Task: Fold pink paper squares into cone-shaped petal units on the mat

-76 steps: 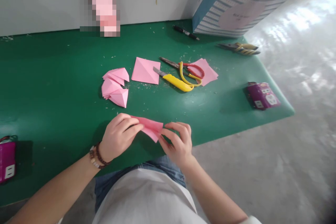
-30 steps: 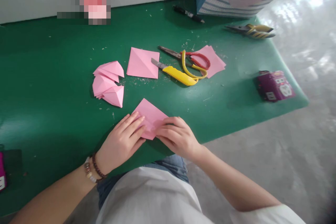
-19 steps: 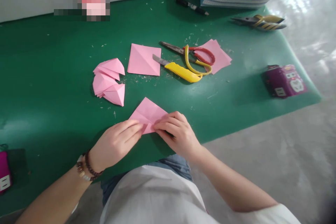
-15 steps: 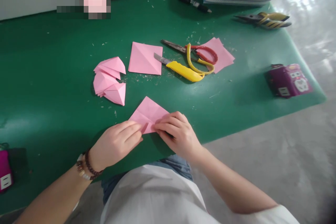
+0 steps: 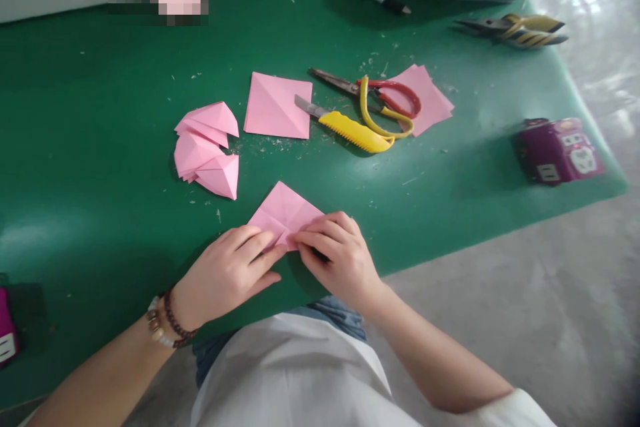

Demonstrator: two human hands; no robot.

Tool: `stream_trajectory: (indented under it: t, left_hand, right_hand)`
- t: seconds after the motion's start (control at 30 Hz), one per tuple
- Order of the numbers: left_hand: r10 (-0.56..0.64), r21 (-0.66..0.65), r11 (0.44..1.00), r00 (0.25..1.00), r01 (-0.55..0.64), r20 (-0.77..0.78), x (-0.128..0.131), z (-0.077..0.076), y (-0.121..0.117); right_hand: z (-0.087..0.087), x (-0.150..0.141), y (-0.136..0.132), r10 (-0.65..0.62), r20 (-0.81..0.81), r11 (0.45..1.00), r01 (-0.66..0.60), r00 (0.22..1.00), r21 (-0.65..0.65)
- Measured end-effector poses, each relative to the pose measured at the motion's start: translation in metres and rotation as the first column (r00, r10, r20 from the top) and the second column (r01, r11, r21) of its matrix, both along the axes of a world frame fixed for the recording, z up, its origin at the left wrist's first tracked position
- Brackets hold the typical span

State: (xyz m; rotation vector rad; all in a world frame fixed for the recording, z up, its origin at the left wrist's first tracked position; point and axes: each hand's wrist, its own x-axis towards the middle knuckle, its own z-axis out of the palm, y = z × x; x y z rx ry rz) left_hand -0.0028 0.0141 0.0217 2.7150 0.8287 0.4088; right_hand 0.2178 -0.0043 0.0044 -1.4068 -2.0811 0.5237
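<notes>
Your left hand (image 5: 234, 268) lies loose-fingered on the paper (image 5: 286, 205); your right hand (image 5: 345, 255) pinches its near edge. Expected light, easily creased: hold by edges.

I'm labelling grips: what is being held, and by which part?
A creased pink paper, held at its near right edge by the right hand; the left hand touches its near left edge.

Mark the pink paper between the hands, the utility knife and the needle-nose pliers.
Pink paper (image 5: 285, 209): head view, creased middle.
Utility knife (image 5: 345, 127): head view, yellow handle.
Needle-nose pliers (image 5: 501, 27): head view, pivot.
</notes>
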Motion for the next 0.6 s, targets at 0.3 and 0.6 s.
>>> stream_trajectory:
  t: [0.3, 0.6]
  left_hand:
    - [0.005, -0.021, 1.0, 1.0, -0.005, -0.006, 0.0008, -0.0001, 0.0006]
    - [0.007, -0.017, 1.0, 1.0, -0.007, -0.016, 0.001, -0.0013, 0.0]
  right_hand:
    - [-0.0013, -0.0006, 0.0003, 0.001, 0.01, 0.999, -0.001, 1.0, 0.036]
    - [-0.0016, -0.0013, 0.0003, -0.007, 0.011, 0.999, 0.007, 1.0, 0.046]
